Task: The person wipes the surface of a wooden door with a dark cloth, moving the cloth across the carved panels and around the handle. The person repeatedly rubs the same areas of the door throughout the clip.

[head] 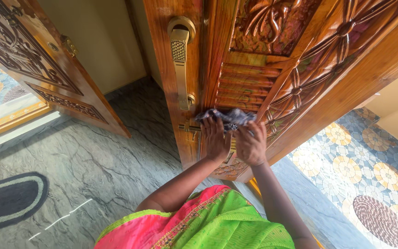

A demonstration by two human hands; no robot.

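— Where was the cloth (226,117)?
— Bunched against the carved wooden door (272,69), just under its slats, right of the brass handle (179,64).
— And the hands?
— Left hand (216,140) pressed flat on it; right hand (250,144) pinched its lower edge.

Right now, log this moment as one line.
left hand: on dark cloth | right hand: on cloth | surface: carved wooden door | nearby: brass handle
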